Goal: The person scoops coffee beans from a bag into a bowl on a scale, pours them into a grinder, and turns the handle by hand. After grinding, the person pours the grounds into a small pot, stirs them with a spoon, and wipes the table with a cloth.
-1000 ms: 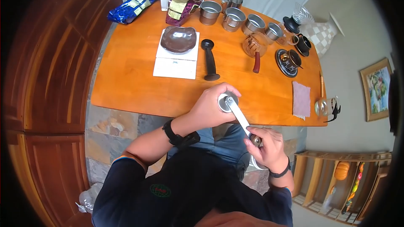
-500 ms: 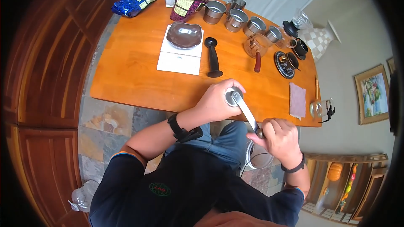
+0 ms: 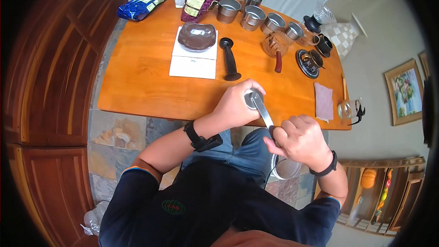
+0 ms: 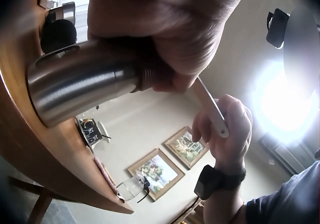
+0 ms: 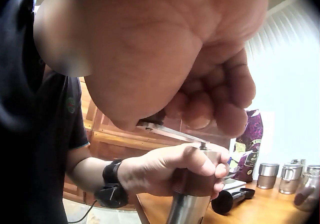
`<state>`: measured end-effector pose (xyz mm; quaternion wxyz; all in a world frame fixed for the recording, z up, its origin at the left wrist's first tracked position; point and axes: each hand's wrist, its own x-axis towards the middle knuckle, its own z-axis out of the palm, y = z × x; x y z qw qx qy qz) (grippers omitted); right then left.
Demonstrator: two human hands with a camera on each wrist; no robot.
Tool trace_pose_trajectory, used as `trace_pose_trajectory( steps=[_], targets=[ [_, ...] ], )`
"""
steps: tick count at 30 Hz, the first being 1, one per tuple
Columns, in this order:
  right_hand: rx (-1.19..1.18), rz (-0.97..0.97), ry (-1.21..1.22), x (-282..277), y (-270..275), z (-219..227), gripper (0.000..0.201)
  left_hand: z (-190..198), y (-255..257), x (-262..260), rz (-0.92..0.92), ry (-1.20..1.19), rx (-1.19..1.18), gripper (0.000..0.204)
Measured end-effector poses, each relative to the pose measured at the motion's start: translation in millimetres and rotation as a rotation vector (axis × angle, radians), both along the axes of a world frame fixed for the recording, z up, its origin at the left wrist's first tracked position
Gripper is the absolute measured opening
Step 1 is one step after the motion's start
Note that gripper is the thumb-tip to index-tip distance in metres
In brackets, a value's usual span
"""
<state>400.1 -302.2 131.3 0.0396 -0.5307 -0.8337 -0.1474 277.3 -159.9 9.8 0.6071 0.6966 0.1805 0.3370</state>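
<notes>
Left hand (image 3: 235,105) grips the grinder (image 4: 75,83) round its upper body; right hand (image 3: 299,139) is curled round the outer end of the crank (image 3: 264,115). Grinder location: at the near edge of the table (image 3: 146,91). Step in hand, as judged: cranking. Next move calls for a firm left grip and a smooth circular stroke. Pose: right hand back upward, both elbows bent. Scoop (image 3: 230,59): on the table, ahead of the grinder.
</notes>
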Motion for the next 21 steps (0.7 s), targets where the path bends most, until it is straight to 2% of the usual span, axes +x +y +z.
trace_pose_trajectory(
  steps=[3, 5, 6, 9, 11, 12, 13, 15, 18, 20, 21],
  targets=[
    [-0.048, 0.051, -0.059, -4.8, 5.5, 4.1, 0.039, 0.9, -0.7, 1.5, 0.042, -0.011, 0.029, 0.033],
    [-0.107, 0.170, -0.052, -11.2, 11.1, 4.3, 0.041, 1.2, -2.0, 1.3, 0.016, -0.018, -0.033, 0.032],
    [-0.107, 0.168, -0.048, -14.2, 15.0, 1.6, 0.041, 2.5, -2.8, 0.5, 0.014, -0.015, -0.033, 0.032],
    [-0.083, 0.334, 0.027, -23.1, 31.2, -6.0, 0.045, 4.2, -2.0, 0.3, 0.043, 0.024, 0.017, 0.030],
    [-0.079, 0.382, 0.023, -30.7, 44.2, -6.8, 0.045, -1.8, -1.3, 2.6, 0.069, -0.045, 0.009, 0.033],
    [-0.077, 0.436, 0.012, -34.6, 50.5, -6.4, 0.046, -3.4, 0.3, 2.1, 0.056, -0.035, 0.013, 0.033],
    [-0.075, 0.454, -0.042, -38.9, 56.0, -3.1, 0.045, -5.0, 3.2, 0.5, -0.013, -0.051, -0.092, 0.030],
    [-0.123, 0.445, -0.048, -44.5, 67.2, -5.4, 0.046, 5.0, 4.6, -6.8, -0.132, -0.007, -0.267, 0.023],
    [-0.179, 0.408, -0.043, -58.8, 82.9, -15.0, 0.048, 8.5, 3.7, -11.9, -0.166, 0.019, -0.154, 0.024],
    [-0.360, 0.081, -0.281, -72.4, 98.4, -28.0, 0.047, 10.6, -3.1, -12.8, -0.154, 0.077, -0.189, 0.025],
    [-0.213, 0.245, -0.025, -62.3, 93.5, -19.3, 0.047, 7.5, -3.8, -10.4, -0.115, 0.073, -0.096, 0.026]
  ],
)
